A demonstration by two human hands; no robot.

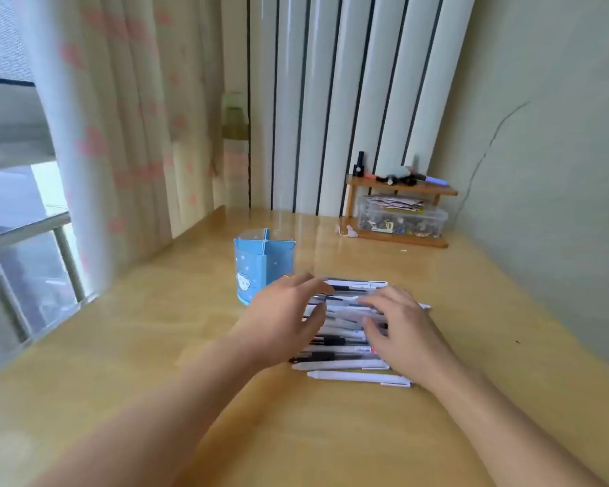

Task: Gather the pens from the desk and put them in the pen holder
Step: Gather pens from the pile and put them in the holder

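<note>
Several white and black pens point(345, 346) lie side by side in a row on the wooden desk point(155, 328). My left hand point(282, 318) rests on the left ends of the pens, fingers spread and fairly straight. My right hand point(401, 325) lies over their right ends, its fingers bent down onto the pens. A blue pen holder point(261, 265) with a cartoon cat and inner dividers stands upright just left of and behind the pens, close to my left hand. It looks empty from here.
A small wooden shelf point(398, 209) at the back right carries small bottles and a clear box of bits. A curtain point(127, 135) hangs along the desk's left edge, and a wall point(542, 170) borders the right side.
</note>
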